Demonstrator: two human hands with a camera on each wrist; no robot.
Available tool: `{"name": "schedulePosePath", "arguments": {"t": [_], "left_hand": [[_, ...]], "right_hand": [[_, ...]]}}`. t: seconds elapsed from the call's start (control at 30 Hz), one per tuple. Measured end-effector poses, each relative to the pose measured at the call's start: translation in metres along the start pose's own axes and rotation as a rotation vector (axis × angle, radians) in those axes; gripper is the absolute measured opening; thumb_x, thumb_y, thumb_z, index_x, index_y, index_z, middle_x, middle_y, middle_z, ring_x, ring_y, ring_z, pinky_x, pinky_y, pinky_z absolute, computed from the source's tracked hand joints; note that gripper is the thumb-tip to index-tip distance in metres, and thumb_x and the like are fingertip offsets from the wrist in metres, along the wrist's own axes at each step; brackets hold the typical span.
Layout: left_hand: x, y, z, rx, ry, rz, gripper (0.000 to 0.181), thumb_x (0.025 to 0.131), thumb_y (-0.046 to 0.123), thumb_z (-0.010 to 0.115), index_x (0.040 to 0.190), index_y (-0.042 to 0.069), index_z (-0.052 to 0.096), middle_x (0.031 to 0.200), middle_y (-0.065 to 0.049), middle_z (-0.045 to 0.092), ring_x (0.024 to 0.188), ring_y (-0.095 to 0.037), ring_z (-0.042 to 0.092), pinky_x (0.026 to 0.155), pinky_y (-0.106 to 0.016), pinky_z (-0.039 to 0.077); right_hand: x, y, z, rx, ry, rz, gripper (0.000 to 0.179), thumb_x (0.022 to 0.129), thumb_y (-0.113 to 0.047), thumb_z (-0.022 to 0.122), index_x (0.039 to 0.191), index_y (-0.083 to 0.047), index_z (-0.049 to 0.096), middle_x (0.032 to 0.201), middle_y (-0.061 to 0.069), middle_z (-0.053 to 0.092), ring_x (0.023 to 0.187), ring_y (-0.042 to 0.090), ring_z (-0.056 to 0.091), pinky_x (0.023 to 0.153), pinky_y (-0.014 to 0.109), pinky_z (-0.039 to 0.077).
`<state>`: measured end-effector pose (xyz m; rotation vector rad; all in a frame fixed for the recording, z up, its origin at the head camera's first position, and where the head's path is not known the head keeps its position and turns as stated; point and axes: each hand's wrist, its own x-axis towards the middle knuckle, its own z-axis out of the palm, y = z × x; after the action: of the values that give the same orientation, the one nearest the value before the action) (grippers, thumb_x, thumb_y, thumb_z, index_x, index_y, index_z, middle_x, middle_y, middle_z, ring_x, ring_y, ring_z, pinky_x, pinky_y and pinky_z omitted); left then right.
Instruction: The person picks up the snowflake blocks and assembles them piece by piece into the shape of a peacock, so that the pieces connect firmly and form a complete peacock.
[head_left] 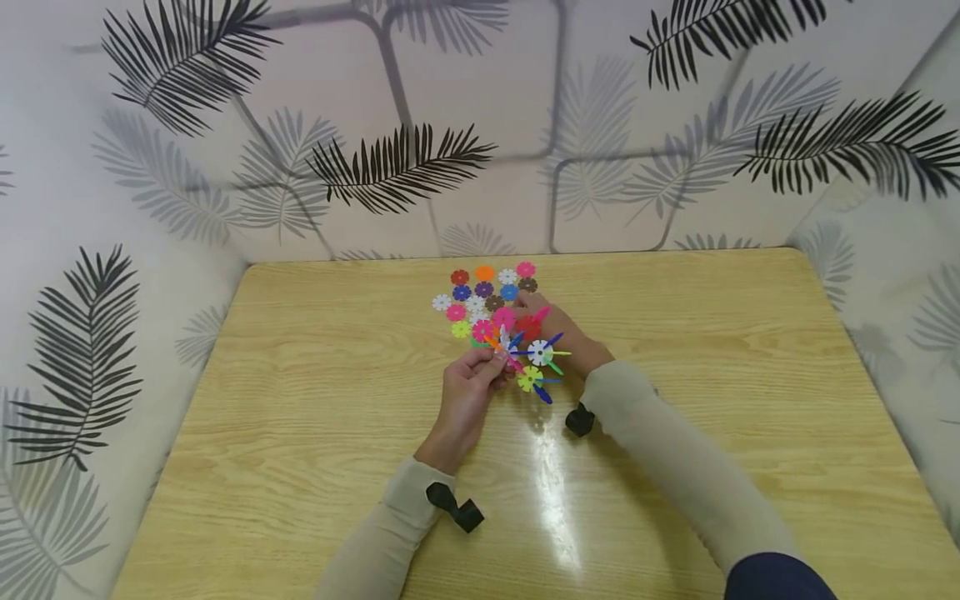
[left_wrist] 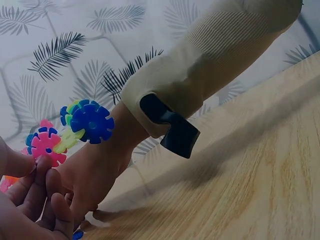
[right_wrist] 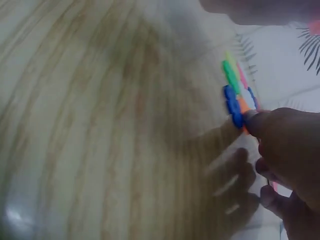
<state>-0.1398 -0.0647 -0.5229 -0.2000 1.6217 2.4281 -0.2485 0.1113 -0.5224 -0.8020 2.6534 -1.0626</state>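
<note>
While our left hand (head_left: 465, 390) pinches the cluster (head_left: 534, 347), we should hold it steady; whether our right hand (head_left: 566, 331), at the discs (head_left: 483, 290), grips one, we can't tell.

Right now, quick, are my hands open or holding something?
Left hand: holding the joined discs.
Right hand: at the loose discs; grip can't be told.

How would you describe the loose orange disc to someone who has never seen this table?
On the wooden table, just beyond the person's left hand, lies a cluster of loose, flat discs. In its farthest row, the orange disc lies between a red disc and a white disc. No other visible loose disc is orange.
</note>
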Motion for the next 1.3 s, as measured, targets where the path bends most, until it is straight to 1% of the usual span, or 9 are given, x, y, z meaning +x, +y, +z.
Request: {"name": "schedulePosePath", "arguments": {"t": [0.1, 0.27, 0.43, 0.5, 0.6, 0.7, 0.8, 1.07, 1.3], "left_hand": [[0.000, 0.000, 0.001, 0.005, 0.002, 0.003, 0.017, 0.109, 0.003, 0.062, 0.096, 0.010, 0.070, 0.086, 0.004, 0.078, 0.084, -0.009, 0.072, 0.078, -0.023, 0.059], [0.000, 0.002, 0.003, 0.014, 0.021, 0.014, 0.016, 0.108, 0.001, 0.063, 0.096, 0.008, 0.071, 0.085, 0.005, 0.078, 0.084, -0.009, 0.073, 0.078, -0.023, 0.059], [0.000, 0.003, 0.002, 0.037, 0.040, 0.029, 0.012, 0.106, 0.001, 0.066, 0.097, 0.007, 0.071, 0.086, 0.005, 0.079, 0.086, -0.011, 0.075, 0.080, -0.024, 0.060], [-0.001, 0.003, 0.001, 0.055, 0.045, 0.030, 0.011, 0.106, 0.002, 0.066, 0.097, 0.006, 0.071, 0.087, 0.004, 0.079, 0.087, -0.012, 0.075, 0.081, -0.025, 0.060], [-0.002, 0.004, 0.000, 0.077, 0.039, 0.027, 0.009, 0.106, 0.003, 0.066, 0.099, 0.006, 0.071, 0.089, 0.004, 0.079, 0.089, -0.012, 0.076, 0.084, -0.026, 0.061], [-0.003, 0.004, 0.000, 0.072, 0.018, 0.038, 0.009, 0.107, 0.003, 0.065, 0.100, 0.005, 0.070, 0.089, 0.005, 0.079, 0.089, -0.011, 0.076, 0.084, -0.026, 0.061], [-0.003, 0.003, 0.001, 0.063, -0.007, 0.047, 0.010, 0.107, 0.003, 0.065, 0.099, 0.006, 0.070, 0.088, 0.006, 0.080, 0.088, -0.010, 0.076, 0.083, -0.025, 0.061], [-0.003, 0.004, 0.002, 0.059, -0.035, 0.050, 0.014, 0.108, 0.002, 0.064, 0.097, 0.008, 0.069, 0.087, 0.006, 0.079, 0.084, -0.008, 0.075, 0.080, -0.024, 0.060], [-0.003, 0.003, 0.003, 0.070, -0.061, 0.064, 0.015, 0.106, 0.000, 0.065, 0.095, 0.008, 0.070, 0.086, 0.006, 0.079, 0.083, -0.008, 0.075, 0.080, -0.024, 0.061]], "right_hand": [[-0.004, 0.001, -0.004, -0.104, 0.020, -0.075, 0.031, 0.086, 0.008, 0.081, 0.113, 0.011, 0.067, 0.106, 0.023, 0.061, 0.099, 0.036, 0.058, 0.093, 0.046, 0.056], [-0.022, 0.007, -0.010, 0.072, 0.090, 0.027, 0.025, 0.091, 0.008, 0.080, 0.114, 0.005, 0.070, 0.110, 0.025, 0.075, 0.101, 0.039, 0.071, 0.092, 0.047, 0.062], [-0.058, 0.009, -0.020, 0.262, 0.340, 0.132, 0.014, 0.101, -0.001, 0.076, 0.115, -0.001, 0.077, 0.108, 0.019, 0.082, 0.093, 0.026, 0.079, 0.084, 0.026, 0.064], [-0.073, 0.008, -0.023, 0.336, 0.463, 0.122, 0.012, 0.101, -0.005, 0.077, 0.113, -0.001, 0.079, 0.106, 0.019, 0.083, 0.090, 0.018, 0.080, 0.080, 0.018, 0.062], [-0.090, 0.000, -0.029, 0.362, 0.576, 0.025, 0.010, 0.100, -0.001, 0.078, 0.109, 0.002, 0.080, 0.102, 0.022, 0.083, 0.087, 0.004, 0.078, 0.080, 0.013, 0.060], [-0.096, -0.007, -0.035, 0.294, 0.578, -0.066, 0.009, 0.098, 0.002, 0.079, 0.106, -0.001, 0.082, 0.100, 0.018, 0.083, 0.087, -0.006, 0.074, 0.082, 0.011, 0.059], [-0.098, -0.011, -0.040, 0.200, 0.551, -0.123, 0.012, 0.096, 0.003, 0.080, 0.103, -0.005, 0.085, 0.098, 0.013, 0.085, 0.087, -0.002, 0.075, 0.080, 0.010, 0.058], [-0.102, -0.020, -0.048, 0.086, 0.485, -0.144, 0.012, 0.095, 0.000, 0.082, 0.103, -0.008, 0.086, 0.098, 0.008, 0.086, 0.084, 0.018, 0.081, 0.069, 0.012, 0.055], [-0.102, -0.021, -0.053, 0.030, 0.421, -0.173, 0.013, 0.095, 0.003, 0.081, 0.104, -0.005, 0.085, 0.097, 0.009, 0.085, 0.083, 0.023, 0.082, 0.066, 0.012, 0.054]]}}
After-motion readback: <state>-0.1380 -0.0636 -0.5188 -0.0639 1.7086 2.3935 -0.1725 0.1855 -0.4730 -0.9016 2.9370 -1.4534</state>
